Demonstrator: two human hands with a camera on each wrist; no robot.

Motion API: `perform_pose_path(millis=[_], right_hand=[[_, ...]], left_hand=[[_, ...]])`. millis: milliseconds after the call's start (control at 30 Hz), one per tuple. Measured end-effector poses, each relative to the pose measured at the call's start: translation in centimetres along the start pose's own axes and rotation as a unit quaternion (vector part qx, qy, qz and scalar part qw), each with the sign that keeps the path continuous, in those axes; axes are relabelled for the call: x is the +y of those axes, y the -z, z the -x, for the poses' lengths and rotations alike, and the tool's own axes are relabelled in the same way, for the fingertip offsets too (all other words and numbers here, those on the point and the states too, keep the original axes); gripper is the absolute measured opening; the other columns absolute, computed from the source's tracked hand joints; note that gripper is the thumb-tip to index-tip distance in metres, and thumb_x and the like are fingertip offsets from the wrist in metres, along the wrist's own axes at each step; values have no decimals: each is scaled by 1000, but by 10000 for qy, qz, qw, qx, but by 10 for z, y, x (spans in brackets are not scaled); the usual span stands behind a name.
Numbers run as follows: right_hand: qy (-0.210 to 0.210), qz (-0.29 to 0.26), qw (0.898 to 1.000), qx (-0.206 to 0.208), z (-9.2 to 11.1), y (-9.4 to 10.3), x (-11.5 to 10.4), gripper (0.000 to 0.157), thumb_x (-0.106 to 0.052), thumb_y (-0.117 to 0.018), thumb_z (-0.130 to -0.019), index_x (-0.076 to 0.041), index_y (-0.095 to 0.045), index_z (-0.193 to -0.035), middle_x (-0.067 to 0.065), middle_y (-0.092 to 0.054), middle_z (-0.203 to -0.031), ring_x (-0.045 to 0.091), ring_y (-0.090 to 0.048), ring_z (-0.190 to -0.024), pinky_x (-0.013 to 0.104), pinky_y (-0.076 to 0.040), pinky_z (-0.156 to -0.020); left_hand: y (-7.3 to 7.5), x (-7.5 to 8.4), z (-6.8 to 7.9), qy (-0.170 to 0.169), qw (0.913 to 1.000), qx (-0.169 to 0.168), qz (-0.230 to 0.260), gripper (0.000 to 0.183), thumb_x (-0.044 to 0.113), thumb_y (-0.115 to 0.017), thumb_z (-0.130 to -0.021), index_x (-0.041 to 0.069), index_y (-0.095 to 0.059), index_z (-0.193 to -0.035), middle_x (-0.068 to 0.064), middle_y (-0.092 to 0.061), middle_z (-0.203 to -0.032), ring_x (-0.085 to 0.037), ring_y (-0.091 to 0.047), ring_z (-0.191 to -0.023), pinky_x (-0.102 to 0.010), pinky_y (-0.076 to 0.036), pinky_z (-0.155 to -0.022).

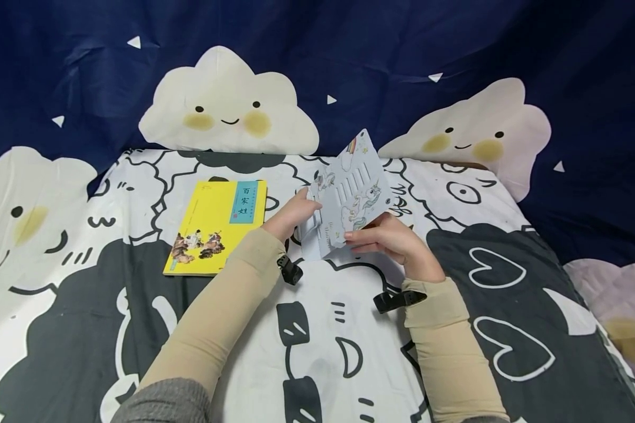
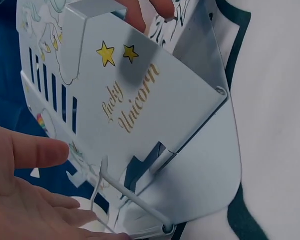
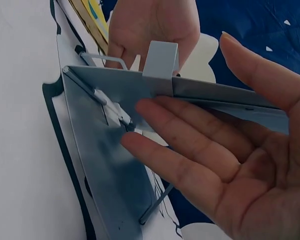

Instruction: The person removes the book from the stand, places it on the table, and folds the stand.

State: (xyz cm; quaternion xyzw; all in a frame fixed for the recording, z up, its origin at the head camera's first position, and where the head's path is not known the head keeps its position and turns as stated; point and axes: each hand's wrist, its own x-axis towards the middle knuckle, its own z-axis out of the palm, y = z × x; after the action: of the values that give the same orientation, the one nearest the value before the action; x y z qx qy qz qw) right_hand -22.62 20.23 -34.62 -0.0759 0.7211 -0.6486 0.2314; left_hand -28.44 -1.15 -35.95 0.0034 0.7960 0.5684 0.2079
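Observation:
A white folding metal book stand, printed with unicorns, a rainbow and "Lucky Unicorn", stands partly unfolded and tilted on the bedspread. At its left side, my left hand holds it. In the left wrist view, fingers of my left hand lie by the bent wire leg. My right hand is at the stand's lower right edge. In the right wrist view, its fingers reach out nearly straight against the panel beside a bent tab, with the thumb apart.
A yellow book with a blue title label lies flat, left of the stand. Underneath is a bedspread with black and white cartoon print. Behind hangs a dark blue cloth with smiling clouds.

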Motion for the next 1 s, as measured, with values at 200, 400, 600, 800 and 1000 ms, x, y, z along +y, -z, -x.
perform_pose_path(millis=[200, 400, 600, 800, 1000], right_hand=[[79, 126, 9999, 9, -1, -8, -2, 58, 3, -68, -88, 2, -45, -141, 20, -63, -129, 14, -69, -99, 49, -55, -95], [114, 558, 9984, 69, 2, -12, -7, 62, 0, -69, -88, 0, -43, -145, 26, -53, -140, 12, -67, -101, 50, -54, -96], [360, 1313, 9894, 498, 11, -10, -20, 54, -8, -72, -89, -2, -52, -138, 22, -61, -133, 9, -63, -96, 33, -55, -86], [479, 1445, 9846, 857, 23, -6, -33, 45, -14, -70, -91, 1, -59, -133, 17, -67, -128, 4, -64, -100, 28, -51, -90], [581, 1370, 9805, 1284, 28, -12, -40, 41, -17, -70, -92, 4, -62, -127, -1, -74, -105, 7, -64, -93, 27, -47, -83]], left_hand=[[0, 1, -3, -83, 9998, 34, -161, 67, 17, -47, -101, 10, -15, -159, -11, -23, -164, -28, -20, -152, -46, -17, -124], [-3, -1, -5, -161, 9998, 78, -30, 68, 20, -49, -101, 9, -15, -159, -12, -21, -165, -27, -19, -152, -44, -17, -125], [-1, -4, 2, 106, 9996, 111, 222, 73, 34, -49, -102, 15, -10, -161, -6, -11, -168, -26, -10, -155, -48, -14, -125], [2, -5, 14, 149, 9990, 272, 311, 67, 42, -44, -104, 19, -16, -160, -3, -12, -168, -24, -8, -155, -49, -11, -125], [0, 0, 30, -136, 9957, 252, 880, 64, 46, -40, -105, 20, -19, -160, -1, -17, -167, -21, -11, -155, -47, -12, -125]])
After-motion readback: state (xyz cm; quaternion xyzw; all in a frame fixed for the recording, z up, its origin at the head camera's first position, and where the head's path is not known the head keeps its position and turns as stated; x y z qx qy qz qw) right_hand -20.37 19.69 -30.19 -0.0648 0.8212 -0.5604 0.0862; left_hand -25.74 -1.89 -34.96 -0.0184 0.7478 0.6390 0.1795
